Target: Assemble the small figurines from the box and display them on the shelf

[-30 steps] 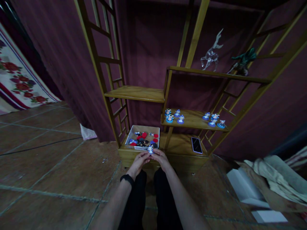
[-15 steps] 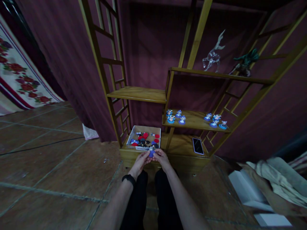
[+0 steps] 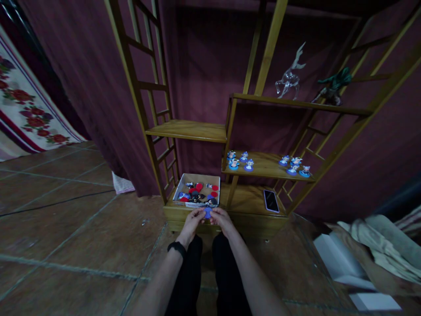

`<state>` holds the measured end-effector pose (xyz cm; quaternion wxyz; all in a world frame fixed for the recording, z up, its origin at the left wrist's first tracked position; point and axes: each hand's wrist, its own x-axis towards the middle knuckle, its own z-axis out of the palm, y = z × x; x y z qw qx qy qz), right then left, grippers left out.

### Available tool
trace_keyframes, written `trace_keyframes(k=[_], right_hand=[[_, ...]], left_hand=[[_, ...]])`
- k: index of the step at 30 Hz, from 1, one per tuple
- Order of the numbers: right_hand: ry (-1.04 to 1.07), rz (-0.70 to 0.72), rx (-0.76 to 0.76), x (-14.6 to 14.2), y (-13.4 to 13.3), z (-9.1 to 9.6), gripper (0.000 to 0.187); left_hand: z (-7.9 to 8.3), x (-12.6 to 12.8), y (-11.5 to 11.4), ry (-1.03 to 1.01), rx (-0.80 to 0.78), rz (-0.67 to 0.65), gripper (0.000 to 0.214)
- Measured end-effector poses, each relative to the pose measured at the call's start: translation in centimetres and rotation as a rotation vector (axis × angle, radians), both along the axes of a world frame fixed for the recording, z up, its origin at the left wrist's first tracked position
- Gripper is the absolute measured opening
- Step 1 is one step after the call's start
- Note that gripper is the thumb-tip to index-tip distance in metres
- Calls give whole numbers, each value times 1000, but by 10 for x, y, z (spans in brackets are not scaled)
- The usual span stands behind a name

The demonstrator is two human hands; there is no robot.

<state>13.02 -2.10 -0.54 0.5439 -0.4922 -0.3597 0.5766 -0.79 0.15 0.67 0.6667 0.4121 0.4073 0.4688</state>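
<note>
Small, flat purple piece (image 3: 208, 213) at the frame's lower centre.
The bare left hand (image 3: 191, 221) and right hand (image 3: 221, 218) clamp its edges with fingertips; blurred, it may be a figurine's base. A shallow white cardboard box (image 3: 213, 179) stands just above.

Display corner, probably in a home

We read this as a domestic room; which one, we cannot tell. Our evidence: a wooden shelf unit (image 3: 187, 128) with lattice sides, bearing small figurines (image 3: 249, 165), a clear animal ornament (image 3: 289, 80) and a green statuette (image 3: 337, 83). A phone (image 3: 271, 200) lies on the lowest board. Dark red curtain (image 3: 204, 52) behind, flowered cloth (image 3: 34, 117) at left. Tiled floor (image 3: 82, 237), a loose cable (image 3: 72, 199) across it; at right, we note rumpled fabric (image 3: 378, 245) near white boxes (image 3: 340, 263).
</note>
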Motion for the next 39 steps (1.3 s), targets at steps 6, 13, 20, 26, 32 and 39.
trace_keyframes(k=[6, 13, 20, 26, 32, 39], right_hand=[[25, 53, 67, 0, -1, 5, 47], [-102, 24, 81, 1, 2, 0, 38], [-195, -51, 122, 0, 5, -2, 24], [-230, -78, 88, 4, 5, -2, 29], [-202, -64, 57, 3, 7, -5, 33], [-81, -55, 78, 1, 8, -2, 31]], left_hand=[[-7, 0, 6, -85, -74, 22, 24], [-10, -3, 10, -85, -170, -35, 17], [-4, -3, 11, -2, -274, -112, 21], [-2, 0, 10, 39, -214, -155, 39], [-2, -1, 11, 129, -144, -289, 42], [-2, 4, 12, 180, -144, -257, 41]])
